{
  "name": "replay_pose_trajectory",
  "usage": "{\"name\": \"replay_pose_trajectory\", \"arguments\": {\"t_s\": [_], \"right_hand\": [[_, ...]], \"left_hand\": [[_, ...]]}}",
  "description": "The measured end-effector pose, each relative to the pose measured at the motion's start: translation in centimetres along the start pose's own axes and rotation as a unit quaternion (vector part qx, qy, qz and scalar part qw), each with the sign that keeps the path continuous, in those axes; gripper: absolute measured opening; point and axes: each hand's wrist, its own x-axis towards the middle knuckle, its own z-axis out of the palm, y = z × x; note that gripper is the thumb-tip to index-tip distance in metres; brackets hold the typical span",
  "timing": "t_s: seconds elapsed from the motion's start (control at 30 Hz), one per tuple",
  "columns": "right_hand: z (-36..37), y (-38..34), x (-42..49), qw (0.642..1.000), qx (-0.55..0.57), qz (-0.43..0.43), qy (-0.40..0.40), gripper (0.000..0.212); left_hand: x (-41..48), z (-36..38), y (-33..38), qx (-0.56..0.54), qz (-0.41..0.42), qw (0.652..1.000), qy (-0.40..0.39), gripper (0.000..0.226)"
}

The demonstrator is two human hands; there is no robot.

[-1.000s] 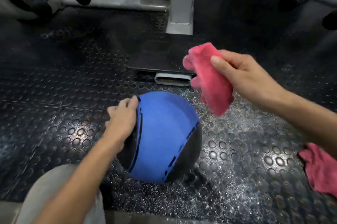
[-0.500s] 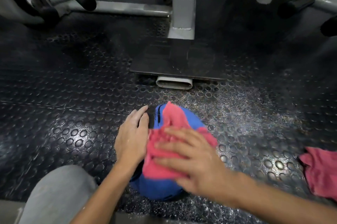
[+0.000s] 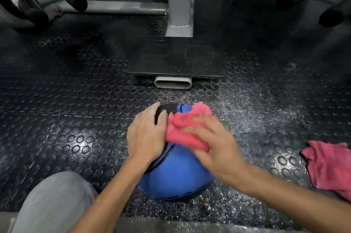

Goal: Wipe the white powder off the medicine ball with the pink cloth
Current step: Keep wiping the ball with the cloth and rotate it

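Note:
A blue and black medicine ball [image 3: 174, 177] sits on the studded rubber floor in front of me. My left hand [image 3: 147, 134] lies flat on its upper left side, fingers spread over the black panel. My right hand [image 3: 210, 143] presses a bunched pink cloth [image 3: 182, 126] onto the top of the ball; the hand is blurred with motion. The cloth covers the top of the ball. White powder specks the floor around the ball.
A second pink cloth [image 3: 330, 166] lies on the floor at the right. A black footplate [image 3: 176, 61] and a grey machine post [image 3: 179, 5] stand behind the ball. Padded machine arms reach in at upper left and right. My grey trouser knee [image 3: 53, 202] is at lower left.
My right hand brought the cloth down from the air onto the ball's top and now rubs it there. The left hand stays on the ball's left side.

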Motion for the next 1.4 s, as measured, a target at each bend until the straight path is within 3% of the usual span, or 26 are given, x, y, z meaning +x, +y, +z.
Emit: {"name": "replay_pose_trajectory", "arguments": {"t_s": [0.07,0.1,0.2,0.27,0.37,0.43,0.53,0.6,0.7,0.8,0.93,1.03,1.1,1.17,1.23,1.3,1.4], "right_hand": [[0.0,0.0,-0.4,0.997,0.009,-0.071,-0.018,0.026],[-0.3,0.4,0.3,0.997,0.014,-0.068,-0.025,0.026],[-0.7,3.0,3.8,0.989,0.041,0.135,-0.047,0.017],[-0.3,5.6,5.4,0.944,0.041,0.298,-0.134,0.01],[-0.3,6.4,5.2,0.909,0.068,0.374,-0.169,0.017],[-0.9,4.4,4.1,0.932,0.08,0.326,-0.134,0.014],[-1.3,0.5,3.1,0.981,0.065,0.149,-0.103,0.016],[-0.6,-0.1,2.9,0.988,0.065,0.083,-0.109,0.023],[0.0,2.1,3.1,0.973,0.07,0.199,-0.097,0.012],[-0.5,4.2,3.7,0.934,0.049,0.322,-0.145,0.011],[-2.5,4.3,5.1,0.921,0.032,0.35,-0.17,0.022],[-4.5,3.3,6.2,0.914,0.112,0.364,-0.136,0.024],[-5.5,2.5,6.4,0.92,0.155,0.331,-0.143,0.022],[-6.0,2.2,6.0,0.919,0.178,0.283,-0.209,0.029],[-5.9,2.6,5.7,0.916,0.19,0.261,-0.238,0.036],[-5.2,3.6,5.3,0.924,0.185,0.266,-0.203,0.039],[-4.4,4.8,5.3,0.922,0.177,0.305,-0.158,0.037]], "left_hand": [[-0.4,-0.2,-0.6,-0.023,0.02,1.0,-0.008,0.042],[-0.9,-0.3,-0.8,-0.029,0.036,0.999,-0.009,0.048],[-2.5,-0.1,-1.0,0.006,0.099,0.995,0.004,0.058],[-3.7,0.2,-1.1,0.015,0.144,0.989,0.015,0.061],[-4.8,0.6,-1.8,-0.019,0.187,0.982,0.028,0.048],[-5.4,0.7,-2.8,-0.051,0.161,0.984,0.056,0.047],[-6.0,0.4,-4.5,-0.085,0.083,0.99,0.074,0.061],[-6.0,0.0,-5.4,-0.112,0.087,0.988,0.059,0.056],[-5.4,-0.5,-5.8,-0.151,0.078,0.985,0.031,0.044],[-4.1,-0.8,-5.7,-0.175,0.067,0.982,0.001,0.051],[-0.3,-1.4,-6.3,-0.202,0.054,0.975,-0.078,0.061],[2.3,-1.9,-5.4,-0.208,0.045,0.972,-0.101,0.029],[3.0,-2.3,-4.3,-0.15,0.09,0.983,-0.048,0.017],[2.5,-3.1,-3.1,-0.112,0.179,0.977,-0.017,0.024],[1.4,-3.7,-2.9,-0.074,0.283,0.955,-0.044,0.039],[0.8,-3.3,-3.9,-0.005,0.361,0.93,-0.069,0.052],[1.1,-1.7,-5.0,0.046,0.375,0.923,-0.074,0.056]]}}
